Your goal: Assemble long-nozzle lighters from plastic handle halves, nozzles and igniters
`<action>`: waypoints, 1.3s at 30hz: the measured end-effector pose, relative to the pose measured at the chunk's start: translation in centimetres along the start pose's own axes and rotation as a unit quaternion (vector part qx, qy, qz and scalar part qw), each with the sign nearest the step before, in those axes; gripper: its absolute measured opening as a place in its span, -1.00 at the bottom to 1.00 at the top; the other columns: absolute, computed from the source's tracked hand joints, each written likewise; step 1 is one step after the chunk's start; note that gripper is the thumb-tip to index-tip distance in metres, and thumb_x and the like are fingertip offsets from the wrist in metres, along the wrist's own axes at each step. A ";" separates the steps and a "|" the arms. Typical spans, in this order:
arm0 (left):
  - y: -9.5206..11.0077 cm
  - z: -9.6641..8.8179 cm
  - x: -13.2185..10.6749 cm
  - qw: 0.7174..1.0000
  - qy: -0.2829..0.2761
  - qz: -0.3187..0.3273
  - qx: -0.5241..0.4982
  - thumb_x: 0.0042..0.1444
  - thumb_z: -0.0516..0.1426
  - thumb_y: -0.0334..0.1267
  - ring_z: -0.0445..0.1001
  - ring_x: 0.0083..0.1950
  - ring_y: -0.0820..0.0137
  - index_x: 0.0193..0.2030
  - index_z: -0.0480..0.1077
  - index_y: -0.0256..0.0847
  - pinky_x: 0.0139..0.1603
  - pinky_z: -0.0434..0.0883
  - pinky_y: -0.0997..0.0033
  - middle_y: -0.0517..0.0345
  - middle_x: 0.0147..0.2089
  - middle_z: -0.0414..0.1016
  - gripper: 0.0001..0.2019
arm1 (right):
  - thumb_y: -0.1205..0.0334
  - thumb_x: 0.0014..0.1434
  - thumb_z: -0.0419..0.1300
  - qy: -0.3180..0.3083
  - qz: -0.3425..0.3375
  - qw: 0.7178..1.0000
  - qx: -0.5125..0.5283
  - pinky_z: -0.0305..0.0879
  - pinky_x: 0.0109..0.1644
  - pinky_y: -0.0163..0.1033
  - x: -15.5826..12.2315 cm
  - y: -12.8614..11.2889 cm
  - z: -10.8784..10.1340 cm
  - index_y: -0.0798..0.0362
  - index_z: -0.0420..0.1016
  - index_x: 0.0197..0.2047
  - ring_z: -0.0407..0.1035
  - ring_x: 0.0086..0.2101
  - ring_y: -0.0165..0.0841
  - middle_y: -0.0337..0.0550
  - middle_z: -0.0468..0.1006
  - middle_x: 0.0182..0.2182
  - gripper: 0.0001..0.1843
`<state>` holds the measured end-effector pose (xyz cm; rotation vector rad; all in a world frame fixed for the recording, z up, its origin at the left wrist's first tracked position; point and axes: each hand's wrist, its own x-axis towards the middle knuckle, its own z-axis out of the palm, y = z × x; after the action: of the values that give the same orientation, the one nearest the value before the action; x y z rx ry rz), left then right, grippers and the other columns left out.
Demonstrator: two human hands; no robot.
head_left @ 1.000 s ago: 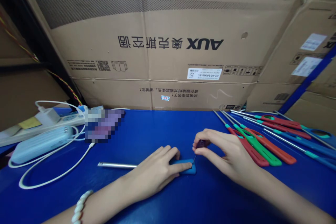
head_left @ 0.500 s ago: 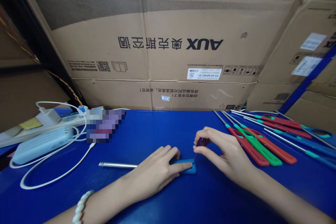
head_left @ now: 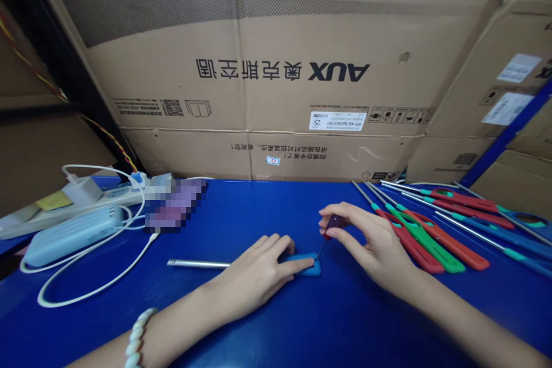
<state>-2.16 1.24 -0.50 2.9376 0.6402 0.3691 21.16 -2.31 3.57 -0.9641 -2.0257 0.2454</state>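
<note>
A blue long-nosed lighter (head_left: 309, 272) lies flat on the blue table, its metal tube pointing left. My left hand (head_left: 259, 267) is closed over its handle and holds it down, with the index finger pressed near the handle's right end. Between the thumb and fingers of my right hand (head_left: 371, 238) is a small screwdriver (head_left: 332, 225) with a dark purple-red grip. Its thin shaft slants down to the left, and the tip meets the lighter's handle beside my left fingertip. My left hand hides the middle of the lighter.
Several more lighters, with red, green (head_left: 433, 241), orange and blue handles, lie at the right. To the left are a light blue power bank (head_left: 73, 236), white cables, a power strip (head_left: 97, 207) and a pixelated purple object (head_left: 179, 207). A large cardboard box (head_left: 276, 29) stands behind.
The lighter and my left hand have shifted slightly up in the view. The fingers of my right hand have moved on the screwdriver's grip, showing more of it.
</note>
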 end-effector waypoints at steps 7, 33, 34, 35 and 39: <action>0.0 0.2 -0.1 0.999 0.030 0.011 -0.006 0.34 -0.02 -0.36 0.31 -0.07 0.29 0.28 0.17 0.09 -0.03 0.32 0.27 0.06 -0.03 0.27 -0.58 | 0.43 0.32 0.00 -0.059 0.006 0.998 0.038 0.33 -0.10 -0.33 0.1 -0.7 -0.4 0.00 0.29 0.04 0.42 -0.22 -0.43 -0.20 0.51 -0.23 -0.73; 0.3 0.0 0.1 1.000 0.015 0.000 0.007 0.30 0.03 -0.38 0.31 -0.13 0.31 0.27 0.18 0.09 -0.10 0.35 0.30 0.08 -0.10 0.25 -0.56 | 0.33 0.25 0.16 -0.071 0.019 0.997 0.028 0.30 -0.25 -0.31 0.3 -1.0 -0.8 0.03 0.35 -0.25 0.37 -0.35 -0.39 -0.22 0.47 -0.36 -0.96; 0.3 0.0 0.1 1.000 0.014 0.001 0.007 0.30 0.03 -0.39 0.31 -0.13 0.31 0.27 0.19 0.09 -0.10 0.35 0.30 0.08 -0.10 0.25 -0.56 | 0.32 0.24 0.17 -0.067 0.019 0.997 0.028 0.30 -0.26 -0.31 0.3 -1.0 -0.7 0.03 0.35 -0.25 0.37 -0.36 -0.39 -0.21 0.46 -0.37 -0.96; 0.3 0.0 0.1 1.000 0.013 0.000 0.008 0.30 0.03 -0.39 0.31 -0.13 0.31 0.27 0.19 0.08 -0.10 0.34 0.31 0.08 -0.10 0.25 -0.56 | 0.32 0.24 0.17 -0.065 0.022 0.997 0.027 0.30 -0.27 -0.30 0.3 -1.0 -0.6 0.03 0.34 -0.26 0.37 -0.37 -0.38 -0.21 0.46 -0.37 -0.95; 0.3 0.0 0.2 1.000 0.009 -0.004 0.010 0.29 0.04 -0.40 0.31 -0.14 0.31 0.27 0.18 0.10 -0.10 0.34 0.29 0.09 -0.11 0.25 -0.54 | 0.31 0.23 0.18 -0.045 0.034 0.998 0.021 0.30 -0.30 -0.30 0.3 -1.2 -0.3 0.03 0.33 -0.29 0.36 -0.39 -0.38 -0.22 0.45 -0.40 -0.92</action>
<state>-1.88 1.01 -0.42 2.9520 0.6619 0.3925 20.66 -2.94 4.55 -1.0132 -2.0621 0.3734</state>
